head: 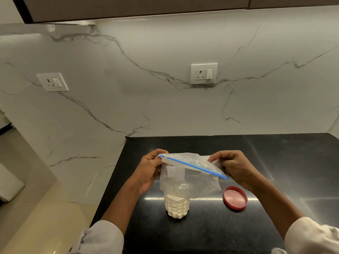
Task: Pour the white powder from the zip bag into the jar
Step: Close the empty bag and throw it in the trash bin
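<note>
While both hands pinch its blue-zip top corners, left hand [149,170] at 9 o'clock, right hand [235,168] at 3, the clear bag [190,177] hangs over the powder-filled jar [177,206] on a black counter [275,162]; a red lid [235,197] lies at the jar's 3 o'clock.

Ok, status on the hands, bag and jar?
Left hand and right hand each pinch a top end of the bag. Bag looks near empty, hanging over the open jar, which holds white powder. Lid on counter, right of jar, clear.
</note>
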A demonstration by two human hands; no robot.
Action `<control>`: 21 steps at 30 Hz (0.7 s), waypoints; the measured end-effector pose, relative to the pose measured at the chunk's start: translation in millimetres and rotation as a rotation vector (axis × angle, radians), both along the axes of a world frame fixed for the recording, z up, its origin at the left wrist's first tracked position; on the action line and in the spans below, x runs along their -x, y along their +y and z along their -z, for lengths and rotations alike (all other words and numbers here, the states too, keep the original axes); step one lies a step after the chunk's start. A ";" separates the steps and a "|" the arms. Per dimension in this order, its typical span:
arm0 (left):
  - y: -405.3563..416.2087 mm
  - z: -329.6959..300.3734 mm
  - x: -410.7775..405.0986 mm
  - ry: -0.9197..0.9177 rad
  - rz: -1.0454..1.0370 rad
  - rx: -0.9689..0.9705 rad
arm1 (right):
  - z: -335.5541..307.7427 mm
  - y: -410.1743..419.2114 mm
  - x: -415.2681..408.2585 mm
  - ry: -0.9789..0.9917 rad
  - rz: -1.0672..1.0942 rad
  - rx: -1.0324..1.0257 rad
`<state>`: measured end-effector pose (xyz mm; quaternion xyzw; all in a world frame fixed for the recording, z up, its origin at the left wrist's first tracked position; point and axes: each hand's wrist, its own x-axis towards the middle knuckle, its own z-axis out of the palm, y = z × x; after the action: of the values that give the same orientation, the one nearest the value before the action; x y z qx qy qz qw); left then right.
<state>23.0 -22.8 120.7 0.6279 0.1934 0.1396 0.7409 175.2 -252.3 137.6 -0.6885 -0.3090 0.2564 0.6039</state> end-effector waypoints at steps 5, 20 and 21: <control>4.3 3.3 3.5 0.034 -0.017 -0.101 | 2.8 3.8 -0.8 -0.059 -0.034 0.060; 2.7 -7.1 9.6 0.034 -0.028 -0.289 | -6.8 18.2 18.8 -0.166 -0.012 0.071; 1.3 -8.9 9.1 0.015 -0.060 -0.300 | -6.6 18.2 20.0 -0.151 0.010 0.052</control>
<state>13.9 -21.6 129.5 0.7265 0.1945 0.1846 0.6327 155.2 -234.1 144.2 -0.7226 -0.3436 0.2089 0.5622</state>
